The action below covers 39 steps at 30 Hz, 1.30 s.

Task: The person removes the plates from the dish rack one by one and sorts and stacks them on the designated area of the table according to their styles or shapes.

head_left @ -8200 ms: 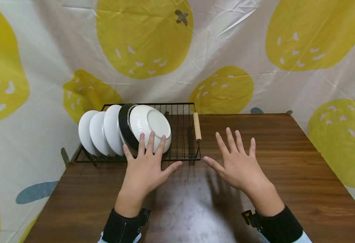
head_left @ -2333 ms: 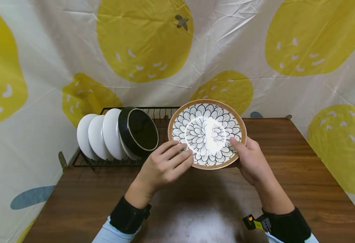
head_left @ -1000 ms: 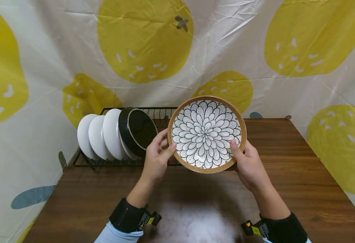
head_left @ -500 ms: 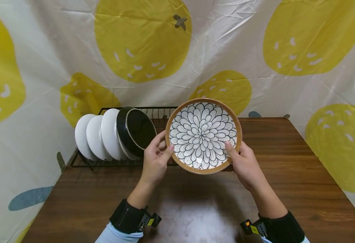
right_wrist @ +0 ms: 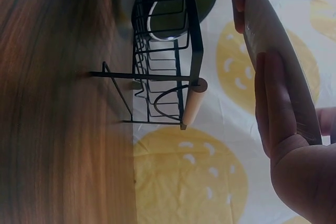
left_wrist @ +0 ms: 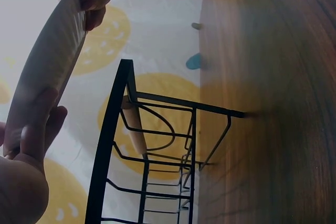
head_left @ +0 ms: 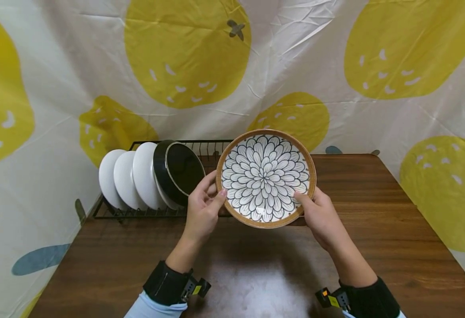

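Note:
A shallow bowl (head_left: 265,176) with a black-and-white petal pattern inside and a brown rim is held up, its inside facing me. My left hand (head_left: 202,210) grips its left edge, thumb on the front rim and fingers behind. On the opposite edge, my right hand (head_left: 324,217) holds it the same way, thumb over the inner face. In the left wrist view the bowl's pale underside (left_wrist: 50,56) stands tilted above the rack's height. The right wrist view shows the right fingers (right_wrist: 278,98) flat along its back.
A black wire dish rack (head_left: 145,215) stands behind the bowl, partly hidden by it; its wooden handle (right_wrist: 194,100) shows in the wrist views. In it stand several white plates (head_left: 111,179) and a black bowl (head_left: 184,170). The wooden table (head_left: 375,212) meets a lemon-print sheet (head_left: 288,53).
The white-backed bowl has left the rack, and its patterned inside was turned towards me. The left hand shifted from the bowl's face to its left edge. Over the last half second almost nothing moved.

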{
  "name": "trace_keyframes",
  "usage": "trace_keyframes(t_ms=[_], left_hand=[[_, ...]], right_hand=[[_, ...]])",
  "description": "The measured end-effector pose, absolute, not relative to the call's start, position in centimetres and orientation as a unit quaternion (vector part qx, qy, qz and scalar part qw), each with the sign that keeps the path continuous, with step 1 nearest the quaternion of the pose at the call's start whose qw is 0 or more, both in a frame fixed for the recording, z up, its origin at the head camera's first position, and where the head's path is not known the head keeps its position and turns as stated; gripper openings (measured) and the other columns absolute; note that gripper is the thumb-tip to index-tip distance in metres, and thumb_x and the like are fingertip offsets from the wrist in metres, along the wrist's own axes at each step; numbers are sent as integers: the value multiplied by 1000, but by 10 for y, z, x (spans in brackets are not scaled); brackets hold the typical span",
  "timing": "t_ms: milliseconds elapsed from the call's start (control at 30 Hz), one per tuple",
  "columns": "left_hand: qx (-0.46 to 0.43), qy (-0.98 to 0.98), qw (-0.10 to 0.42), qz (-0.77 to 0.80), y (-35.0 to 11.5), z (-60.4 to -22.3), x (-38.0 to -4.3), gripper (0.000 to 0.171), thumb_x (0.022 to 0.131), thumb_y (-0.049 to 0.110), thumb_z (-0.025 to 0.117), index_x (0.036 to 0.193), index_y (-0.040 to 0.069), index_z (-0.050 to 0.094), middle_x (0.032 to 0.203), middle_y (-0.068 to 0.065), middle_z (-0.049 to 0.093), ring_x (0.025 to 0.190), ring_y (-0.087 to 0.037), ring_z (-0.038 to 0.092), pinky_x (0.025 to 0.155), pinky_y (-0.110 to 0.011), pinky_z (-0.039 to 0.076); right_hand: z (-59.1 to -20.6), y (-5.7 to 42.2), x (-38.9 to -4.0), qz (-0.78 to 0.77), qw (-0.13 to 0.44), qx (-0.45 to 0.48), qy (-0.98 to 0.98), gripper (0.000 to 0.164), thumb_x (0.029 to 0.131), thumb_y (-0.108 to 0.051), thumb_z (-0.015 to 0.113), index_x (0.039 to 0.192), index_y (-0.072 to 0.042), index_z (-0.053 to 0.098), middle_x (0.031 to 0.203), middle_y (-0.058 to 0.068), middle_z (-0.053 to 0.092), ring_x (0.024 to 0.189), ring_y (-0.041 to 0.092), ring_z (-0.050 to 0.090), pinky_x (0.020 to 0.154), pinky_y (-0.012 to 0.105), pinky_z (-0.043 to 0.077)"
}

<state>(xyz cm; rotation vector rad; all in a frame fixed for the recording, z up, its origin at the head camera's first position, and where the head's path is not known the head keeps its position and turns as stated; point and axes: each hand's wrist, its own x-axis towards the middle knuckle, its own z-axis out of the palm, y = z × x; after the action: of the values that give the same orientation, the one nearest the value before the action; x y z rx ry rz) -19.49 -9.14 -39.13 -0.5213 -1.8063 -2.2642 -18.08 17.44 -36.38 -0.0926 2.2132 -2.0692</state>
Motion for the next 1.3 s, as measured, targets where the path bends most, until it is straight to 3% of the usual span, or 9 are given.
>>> trace_keyframes(t_ms=[300, 600, 833, 1067, 1300], left_hand=[[-184, -619, 105, -756, -93, -389, -196, 52, 105, -5, 52, 157, -5, 42, 139, -39, 63, 93, -13, 80, 70, -29, 67], [-194, -612, 102, -760, -94, -388, -197, 52, 105, -6, 51, 157, -7, 41, 141, -39, 61, 99, -14, 79, 79, -33, 67], [-197, -619, 110, -752, -96, -390, -197, 52, 105, -6, 52, 156, -8, 42, 141, -39, 61, 99, -13, 79, 81, -33, 67], [-203, -620, 108, -750, -96, -388, -198, 52, 105, -6, 52, 156, -8, 42, 141, -39, 61, 99, -12, 79, 81, -31, 67], [-184, -623, 95, -754, -97, -387, -199, 50, 105, -4, 53, 155, -7, 44, 141, -38, 61, 101, -11, 78, 86, -33, 66]], right_hand=[[-365, 174, -180, -678, 40, -48, 732, 48, 115, -19, 39, 157, 3, 40, 128, 35, 67, 86, 20, 81, 75, 46, 69], [-365, 170, -178, -677, -1, -30, 736, 43, 114, -18, 43, 149, 7, 47, 119, 30, 73, 82, 15, 80, 72, 38, 69], [-366, 169, -177, -675, -1, -36, 737, 44, 114, -18, 43, 150, 7, 46, 118, 30, 74, 82, 16, 80, 72, 40, 69], [-366, 168, -176, -668, -18, -44, 743, 43, 114, -18, 43, 149, 7, 47, 124, 36, 70, 84, 16, 80, 73, 39, 69], [-360, 165, -174, -674, -12, -15, 738, 43, 113, -15, 44, 150, 8, 48, 127, 33, 70, 86, 13, 79, 76, 32, 68]])
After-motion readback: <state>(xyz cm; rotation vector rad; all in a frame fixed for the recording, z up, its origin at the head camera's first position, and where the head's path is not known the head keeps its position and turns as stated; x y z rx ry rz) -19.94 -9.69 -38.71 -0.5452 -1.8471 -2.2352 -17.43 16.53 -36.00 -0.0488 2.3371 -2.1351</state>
